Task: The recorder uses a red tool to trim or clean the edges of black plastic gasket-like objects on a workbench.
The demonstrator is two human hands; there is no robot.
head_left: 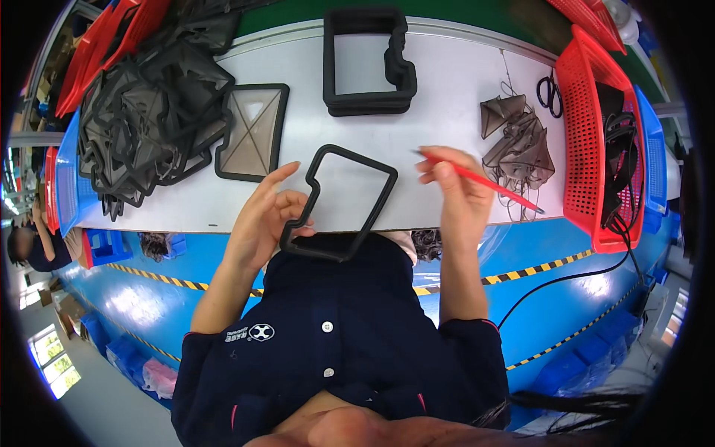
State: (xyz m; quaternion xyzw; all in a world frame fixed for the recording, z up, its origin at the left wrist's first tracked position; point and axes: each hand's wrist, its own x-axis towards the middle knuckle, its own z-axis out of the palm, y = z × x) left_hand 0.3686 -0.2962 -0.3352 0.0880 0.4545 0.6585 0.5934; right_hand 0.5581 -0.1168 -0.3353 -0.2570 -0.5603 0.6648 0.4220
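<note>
My left hand (272, 210) holds a black rubber frame (380, 203) by its notched left side, tilted over the table's near edge. The middle of this frame is open. In my right hand (460, 182) is a slim red pen-like tool (488, 183), pinched between thumb and fingers, its thin tip pointing left toward the frame without touching it. Farther back stands a neat stack of similar black frames (362, 104). Left of the held frame lies a frame with a translucent grey panel (252, 141) across it, marked by crossing creases.
A heap of black frames with grey panels (149, 112) covers the table's left end. Grey film scraps (521, 149) lie at right, near black-handled scissors (550, 95). Beyond them, a red perforated basket (585, 141) holds dark parts and cables. A person (46, 242) is at far left.
</note>
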